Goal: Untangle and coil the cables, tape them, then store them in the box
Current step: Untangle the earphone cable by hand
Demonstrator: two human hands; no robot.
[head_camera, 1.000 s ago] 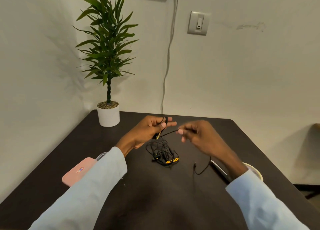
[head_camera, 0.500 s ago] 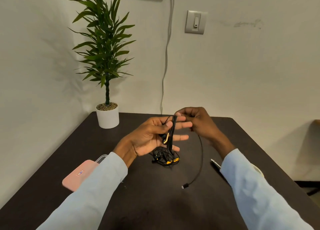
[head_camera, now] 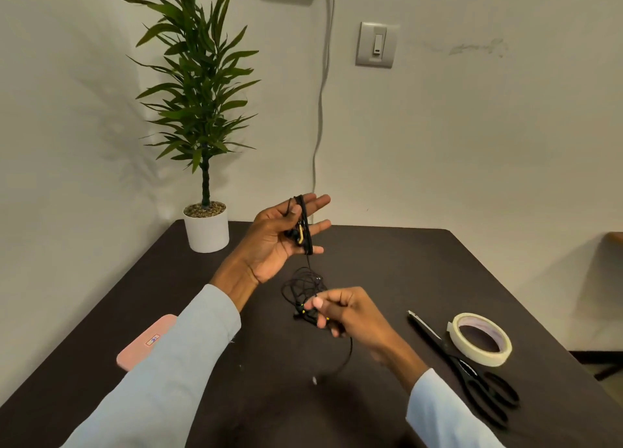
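Observation:
A thin black cable with yellow-marked parts runs between both hands above the dark table. My left hand is raised, palm toward me, fingers spread, with several turns of the cable wound around them and the thumb pressing on the turns. From it a strand drops to a loose tangle. My right hand pinches the cable low over the table beside that tangle; the free end with a plug trails below it. A pink box lies at the left, partly hidden by my left sleeve.
A roll of pale masking tape and black scissors lie on the table at the right. A potted plant in a white pot stands at the far left corner. The wall behind carries a switch and a hanging wire.
My left hand has risen and turned its palm toward me with more cable wound on it. My right hand dropped from beside the left fingers to the tangle low over the table.

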